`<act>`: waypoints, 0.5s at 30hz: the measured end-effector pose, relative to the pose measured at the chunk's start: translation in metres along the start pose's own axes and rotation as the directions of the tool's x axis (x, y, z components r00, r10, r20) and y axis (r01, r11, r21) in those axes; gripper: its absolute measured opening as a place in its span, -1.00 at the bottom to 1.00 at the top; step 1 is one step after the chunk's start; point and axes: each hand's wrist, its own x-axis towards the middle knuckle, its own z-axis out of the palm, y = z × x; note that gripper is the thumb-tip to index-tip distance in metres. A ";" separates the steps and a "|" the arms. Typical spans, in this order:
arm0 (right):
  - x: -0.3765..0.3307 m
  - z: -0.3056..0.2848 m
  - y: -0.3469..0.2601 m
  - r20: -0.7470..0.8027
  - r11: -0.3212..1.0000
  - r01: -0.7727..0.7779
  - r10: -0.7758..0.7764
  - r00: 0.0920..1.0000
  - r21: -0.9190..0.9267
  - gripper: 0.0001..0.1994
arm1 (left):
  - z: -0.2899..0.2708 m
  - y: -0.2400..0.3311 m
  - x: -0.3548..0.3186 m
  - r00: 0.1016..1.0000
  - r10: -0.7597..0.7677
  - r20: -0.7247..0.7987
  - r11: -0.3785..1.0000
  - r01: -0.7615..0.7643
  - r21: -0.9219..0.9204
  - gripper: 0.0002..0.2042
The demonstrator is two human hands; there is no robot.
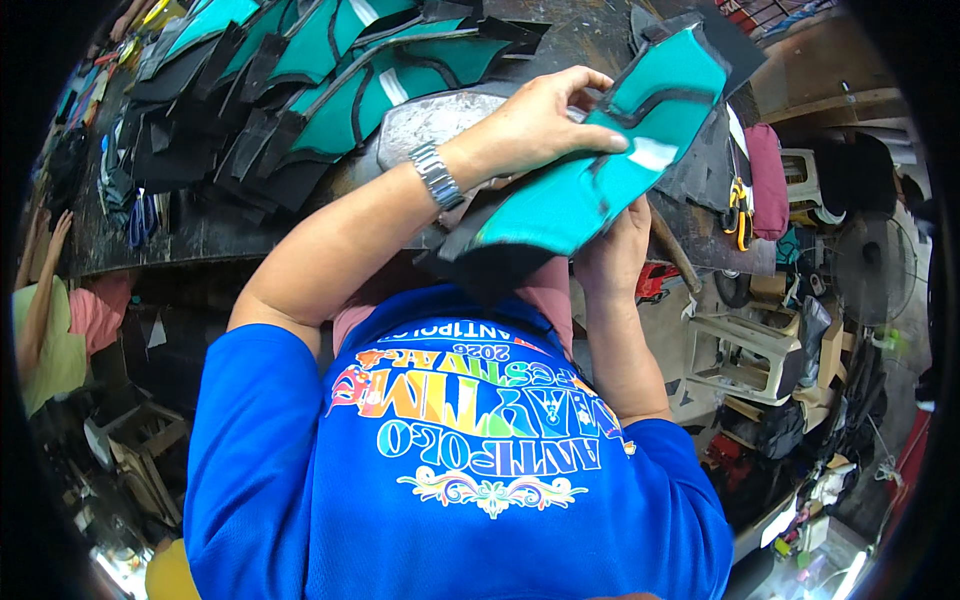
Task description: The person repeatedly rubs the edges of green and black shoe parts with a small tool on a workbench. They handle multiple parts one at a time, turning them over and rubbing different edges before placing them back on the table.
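Note:
A long teal and black fabric panel (560, 205) with a white patch is held tilted above the near edge of the workbench. My left hand (535, 120), with a metal watch at its wrist, lies over the panel's far-left edge, thumb pressed on the teal face. From below, my right hand (615, 252) grips the near edge; most of its fingers are hidden behind the panel. Several similar teal and black panels (330, 120) lie in an overlapping pile on the left. Partly hidden under my left forearm is a grey, worn slab (425, 125).
On the dark workbench (210, 235), yellow-handled scissors (740, 215) and a maroon cloth roll (768, 180) lie at the right. A wooden handle (675, 250) juts past the near edge. A pale plastic stool (745, 350) and a fan (875, 270) stand beyond. Another person (60, 320) is at far left.

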 end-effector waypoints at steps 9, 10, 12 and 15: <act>-0.023 -0.012 -0.018 0.139 0.978 0.020 0.010 0.990 -0.209 -0.30 | -0.078 0.007 -0.060 0.948 -0.254 0.193 0.943 0.199 0.265 -0.36; -0.020 -0.015 -0.017 0.139 0.984 0.031 -0.007 0.990 -0.174 -0.22 | -0.081 0.009 -0.068 0.924 -0.219 0.313 0.943 0.118 0.310 -0.34; -0.009 -0.020 -0.012 0.064 0.959 -0.004 0.023 0.998 -0.284 -0.19 | -0.078 0.015 -0.078 0.899 -0.294 0.324 0.783 0.032 0.621 -0.35; 0.006 -0.025 0.001 0.079 0.935 -0.044 0.076 0.994 -0.352 -0.17 | -0.071 0.026 -0.082 0.884 -0.364 0.295 0.675 0.032 0.738 -0.46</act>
